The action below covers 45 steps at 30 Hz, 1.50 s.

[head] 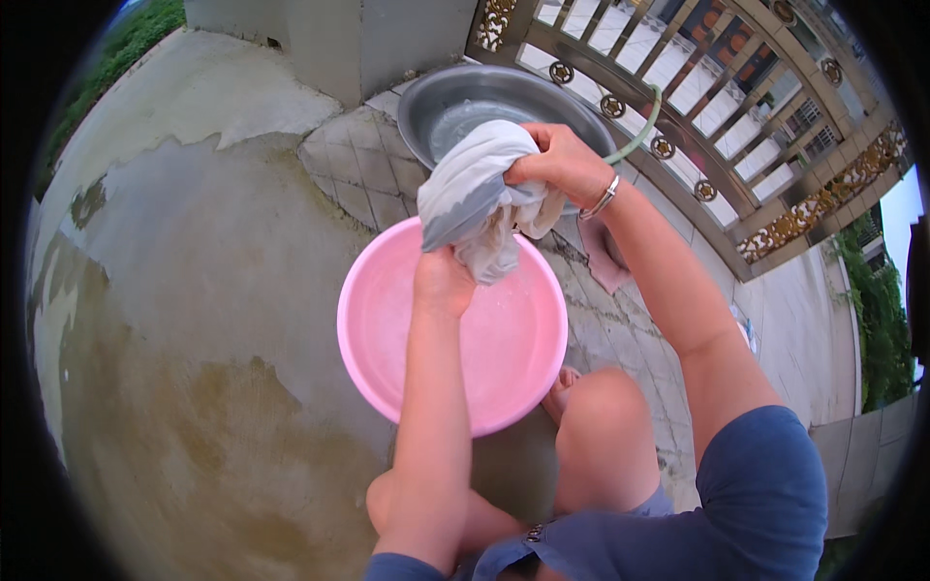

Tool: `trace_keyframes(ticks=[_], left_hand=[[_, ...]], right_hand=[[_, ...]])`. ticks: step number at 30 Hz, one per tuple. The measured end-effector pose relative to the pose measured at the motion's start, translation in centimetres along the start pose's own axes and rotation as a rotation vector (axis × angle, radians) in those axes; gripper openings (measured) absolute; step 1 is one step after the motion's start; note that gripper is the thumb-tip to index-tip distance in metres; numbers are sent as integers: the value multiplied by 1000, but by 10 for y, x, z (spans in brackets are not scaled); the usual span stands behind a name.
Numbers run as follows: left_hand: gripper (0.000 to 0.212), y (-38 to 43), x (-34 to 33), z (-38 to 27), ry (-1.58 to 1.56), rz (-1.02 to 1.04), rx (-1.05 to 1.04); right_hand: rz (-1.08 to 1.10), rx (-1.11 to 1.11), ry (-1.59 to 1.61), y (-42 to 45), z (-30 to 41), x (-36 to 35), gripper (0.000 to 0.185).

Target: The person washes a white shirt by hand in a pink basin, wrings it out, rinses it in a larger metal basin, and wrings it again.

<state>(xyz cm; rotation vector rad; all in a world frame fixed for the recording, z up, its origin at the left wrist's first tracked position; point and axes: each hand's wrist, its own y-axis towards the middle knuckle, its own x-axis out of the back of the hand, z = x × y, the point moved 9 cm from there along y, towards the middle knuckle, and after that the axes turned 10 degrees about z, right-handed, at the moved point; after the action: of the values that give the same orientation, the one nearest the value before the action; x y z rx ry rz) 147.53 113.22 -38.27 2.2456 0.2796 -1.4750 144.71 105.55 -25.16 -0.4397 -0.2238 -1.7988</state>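
A bunched white and grey cloth is held up between both hands, over the far rim of a pink plastic basin. My left hand grips its lower left end, the fingers mostly hidden under the fabric. At the upper right, my right hand, with a silver bracelet at the wrist, pinches the cloth between thumb and fingers. Behind the cloth stands a wide grey metal basin with some clear water in it.
A pale green hose curves over the metal basin's right side, beside a metal gate. A pinkish cloth lies on the paving right of the pink basin. The concrete floor at left is wet in patches. A wall pillar stands behind.
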Motion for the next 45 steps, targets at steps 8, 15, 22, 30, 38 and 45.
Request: trace_keyframes(ticks=[8,15,22,30,38,45], left_hand=[[28,104,-16,-28,335,-183,-183],[24,189,32,12,1322,-310,-131],[30,218,83,85,2631,-120,705],[38,204,108,139,1776,-329,1122],[49,181,146,167,460,-900,717],[30,185,158,138,396,-953,116]], right_hand=[[86,104,-160,45,-51,107,40],[206,-289,-261,51,-233,177,55],[325,-709,-623,66,-356,159,61],[379,-860,-560,74,-387,151,36],[-245,-194,749,87,-312,120,38],[-312,-291,128,90,-298,124,34]])
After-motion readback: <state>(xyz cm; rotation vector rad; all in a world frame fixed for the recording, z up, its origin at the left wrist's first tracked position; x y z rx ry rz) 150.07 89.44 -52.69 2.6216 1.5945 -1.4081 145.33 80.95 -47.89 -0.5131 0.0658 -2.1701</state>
